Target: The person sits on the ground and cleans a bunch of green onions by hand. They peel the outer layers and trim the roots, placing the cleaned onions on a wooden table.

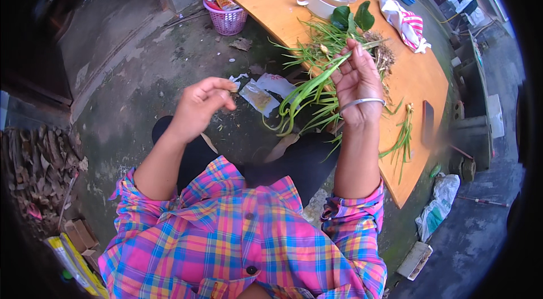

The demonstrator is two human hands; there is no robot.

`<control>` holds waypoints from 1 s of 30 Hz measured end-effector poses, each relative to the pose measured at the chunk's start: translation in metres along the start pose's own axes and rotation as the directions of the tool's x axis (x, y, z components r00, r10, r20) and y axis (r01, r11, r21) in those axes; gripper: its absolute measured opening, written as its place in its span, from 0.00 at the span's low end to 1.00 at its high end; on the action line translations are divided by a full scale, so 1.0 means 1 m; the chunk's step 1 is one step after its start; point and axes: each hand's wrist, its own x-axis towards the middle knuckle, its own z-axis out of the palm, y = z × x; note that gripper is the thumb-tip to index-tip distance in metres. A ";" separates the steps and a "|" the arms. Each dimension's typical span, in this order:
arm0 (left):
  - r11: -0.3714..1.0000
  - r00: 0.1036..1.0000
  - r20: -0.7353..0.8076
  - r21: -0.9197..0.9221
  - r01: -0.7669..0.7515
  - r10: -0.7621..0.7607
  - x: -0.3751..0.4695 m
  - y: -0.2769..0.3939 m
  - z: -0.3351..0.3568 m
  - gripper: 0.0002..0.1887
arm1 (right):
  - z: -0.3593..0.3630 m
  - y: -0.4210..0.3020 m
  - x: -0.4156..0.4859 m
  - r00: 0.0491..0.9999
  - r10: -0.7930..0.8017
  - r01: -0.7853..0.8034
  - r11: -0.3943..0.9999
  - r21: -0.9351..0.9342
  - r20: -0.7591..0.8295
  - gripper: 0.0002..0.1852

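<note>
My right hand (pixel 358 80) pinches a long green plant stalk (pixel 316 80) above the near edge of the wooden table. Its leaves droop to the lower left. Out over the floor, my left hand (pixel 201 106) is raised with a small brownish scrap (pixel 233 87) at its fingertips; what the scrap is cannot be made out. Beyond my right hand lies a heap of leafy green plants (pixel 314 46) with tangled dirty roots (pixel 384 59), partly hidden by that hand. A separate small bunch of greens (pixel 403 137) rests on the table to the right.
On the wooden table (pixel 280 6) are a lidded white pot (pixel 323 0), a striped cloth (pixel 403 23) and a dark flat object (pixel 428 123). A purple basket (pixel 227 21) holding packets stands behind. Plastic scraps (pixel 261 97) litter the floor. Firewood (pixel 38 171) is piled at left.
</note>
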 end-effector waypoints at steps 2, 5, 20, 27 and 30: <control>0.997 1.000 -0.005 -0.075 -0.023 0.022 -0.001 0.011 0.019 0.12 | 0.005 0.004 0.001 0.998 -0.014 0.014 1.000 0.002 -0.053 0.07; 0.989 1.000 0.022 -0.150 0.002 0.002 -0.003 0.020 0.037 0.16 | 0.007 0.012 0.003 0.995 -0.056 0.057 0.998 0.003 -0.085 0.06; 0.938 0.979 0.126 -0.287 0.193 -0.163 0.002 0.009 0.042 0.09 | 0.019 0.031 -0.002 0.986 -0.118 0.110 0.991 -0.074 -0.116 0.06; 0.975 0.954 0.199 0.073 0.212 -0.223 -0.005 0.004 0.030 0.10 | 0.015 0.024 0.003 0.974 -0.170 0.159 0.984 -0.079 -0.152 0.07; 0.969 0.967 0.158 0.179 0.171 -0.200 -0.005 0.009 0.033 0.09 | 0.012 0.020 0.003 0.974 -0.171 0.160 0.983 -0.090 -0.146 0.06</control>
